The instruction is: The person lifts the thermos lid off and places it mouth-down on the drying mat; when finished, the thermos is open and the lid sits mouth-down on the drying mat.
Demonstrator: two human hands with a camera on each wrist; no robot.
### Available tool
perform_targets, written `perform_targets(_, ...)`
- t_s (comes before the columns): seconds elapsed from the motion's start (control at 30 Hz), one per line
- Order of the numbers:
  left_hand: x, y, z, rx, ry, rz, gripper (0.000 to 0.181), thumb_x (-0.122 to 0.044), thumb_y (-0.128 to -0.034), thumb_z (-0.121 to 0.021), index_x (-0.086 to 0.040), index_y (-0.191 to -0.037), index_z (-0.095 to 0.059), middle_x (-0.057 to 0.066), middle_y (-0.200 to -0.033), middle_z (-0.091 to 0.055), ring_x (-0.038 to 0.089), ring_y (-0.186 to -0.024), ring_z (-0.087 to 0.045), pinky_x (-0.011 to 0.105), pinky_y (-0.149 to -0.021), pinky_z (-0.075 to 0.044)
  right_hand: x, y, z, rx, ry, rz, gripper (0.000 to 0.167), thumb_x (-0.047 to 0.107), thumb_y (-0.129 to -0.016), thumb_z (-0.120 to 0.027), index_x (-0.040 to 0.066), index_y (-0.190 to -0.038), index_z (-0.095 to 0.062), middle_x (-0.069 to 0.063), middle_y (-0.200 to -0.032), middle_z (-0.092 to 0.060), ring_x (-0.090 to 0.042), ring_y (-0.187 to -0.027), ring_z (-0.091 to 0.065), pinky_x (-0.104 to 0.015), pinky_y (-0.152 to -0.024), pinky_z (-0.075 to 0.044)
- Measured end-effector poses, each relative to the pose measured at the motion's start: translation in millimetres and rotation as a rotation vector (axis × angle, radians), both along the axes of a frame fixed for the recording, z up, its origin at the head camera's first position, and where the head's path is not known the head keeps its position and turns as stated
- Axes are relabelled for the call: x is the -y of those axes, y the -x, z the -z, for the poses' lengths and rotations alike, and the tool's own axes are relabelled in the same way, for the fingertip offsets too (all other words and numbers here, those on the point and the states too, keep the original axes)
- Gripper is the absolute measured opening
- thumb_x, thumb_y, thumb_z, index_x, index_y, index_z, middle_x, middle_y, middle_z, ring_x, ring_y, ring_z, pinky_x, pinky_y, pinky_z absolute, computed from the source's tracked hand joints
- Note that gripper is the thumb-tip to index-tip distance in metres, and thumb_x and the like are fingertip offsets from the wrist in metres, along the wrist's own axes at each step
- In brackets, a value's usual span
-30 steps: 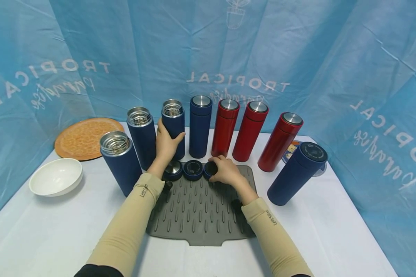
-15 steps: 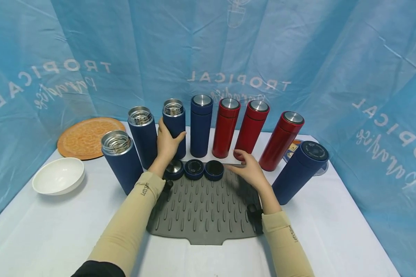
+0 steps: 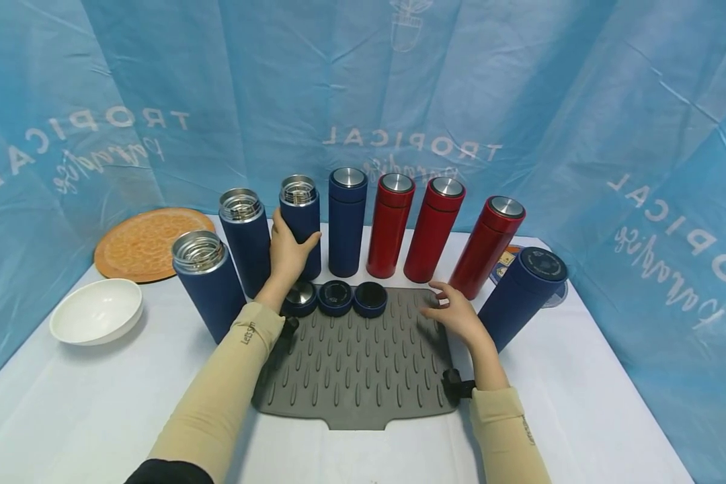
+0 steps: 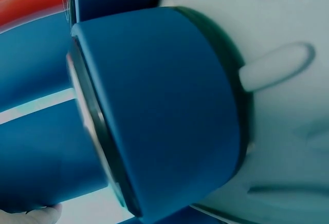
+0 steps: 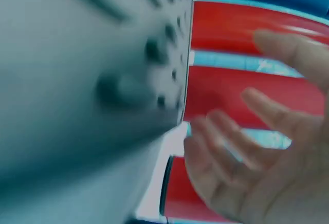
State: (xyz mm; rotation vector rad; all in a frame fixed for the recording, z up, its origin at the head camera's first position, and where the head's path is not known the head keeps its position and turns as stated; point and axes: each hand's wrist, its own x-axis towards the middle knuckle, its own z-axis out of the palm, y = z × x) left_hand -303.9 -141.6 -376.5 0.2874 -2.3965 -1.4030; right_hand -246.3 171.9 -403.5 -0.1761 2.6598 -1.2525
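Note:
My left hand (image 3: 287,259) grips an uncapped blue thermos bottle (image 3: 303,218) standing in the back row, and its fingertips show at the lower left of the left wrist view. Three blue bottle lids sit in a row along the grey mat's (image 3: 351,370) far edge: a silver-topped lid (image 3: 300,308) partly behind my left wrist, a middle lid (image 3: 335,302) and a right lid (image 3: 370,304). One lid (image 4: 164,111) looms large in the left wrist view. Over the mat's right edge hovers my right hand (image 3: 456,312), fingers spread and loosely bent, holding nothing.
Two more uncapped blue bottles, a left one (image 3: 208,292) and a farther one (image 3: 244,245), stand leftward. A capped blue bottle (image 3: 347,232), several capped red bottles (image 3: 392,232) and another blue bottle (image 3: 523,296) stand rightward. A white bowl (image 3: 97,312) and orange round mat (image 3: 151,245) lie left.
My right hand has let go of the right lid and moved rightward to the mat's edge, beside the right blue bottle. My left hand keeps its hold on the thermos bottle.

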Motion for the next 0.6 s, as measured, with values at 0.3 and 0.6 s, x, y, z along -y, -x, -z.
perform_targets(0.3, 0.0, -1.5, -0.3, -0.021, -0.014, 0.011, 0.091, -0.033, -0.0842, -0.067, -0.01, -0.147, -0.005, 0.022, -0.147, -0.021, 0.038, -0.131, -0.03, 0.048, -0.105, -0.027, 0.3, -3.2, 1.5, 0.048, -0.104, -0.021, 0.069, 0.021, -0.08, -0.068, 0.001, -0.139, -0.038, -0.027, -0.133, -0.039, -0.041, -0.12, -0.042, -0.057, -0.091, -0.04)
perform_targets(0.6, -7.4, -10.7, 4.7, -0.092, -0.033, 0.014, 0.094, -0.033, -0.0849, -0.065, -0.018, -0.149, 0.003, 0.019, -0.15, -0.012, 0.038, -0.134, -0.025, 0.052, -0.105, -0.025, 1.2, -4.5, 2.7, 0.092, -0.121, -0.016, 0.07, 0.023, -0.081, -0.066, 0.003, -0.14, -0.036, -0.029, -0.138, -0.034, -0.044, -0.126, -0.034, -0.062, -0.094, -0.033)
